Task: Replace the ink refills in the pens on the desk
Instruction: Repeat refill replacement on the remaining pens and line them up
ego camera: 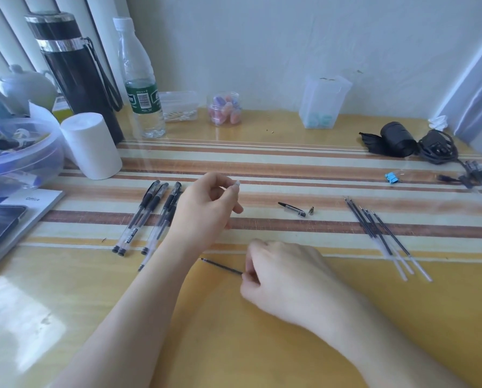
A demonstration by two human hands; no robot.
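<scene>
Pinching a thin dark refill (221, 266) at its back end with the right hand (287, 278), fingers curled round it, tip pointing left, low over the near part of the desk (234, 345). Struggling to tell touching from hovering there, tbh. Gripping a small pale piece (236, 184) between thumb and fingertips of the left hand (206, 208), raised just beyond the refill; too blurry for telling which pen part.

Seeing a row of clear pens (150, 217) with black grips lying just left of that hand, partly hiding behind the wrist. Also spotting a black pen cap (291, 209) and a little metal tip (311, 211) lying side by side off to the right, and farther right a loose bunch of spare refills (385, 233).

Working on a glossy yellow wood top with brown and cream stripes running across the middle. Looking at a pale wall (262, 46) behind, with a black flask (74, 71), a water bottle (141, 88), a white roll (91, 145) and a clear bowl (24, 163) crowding the back left corner.
</scene>
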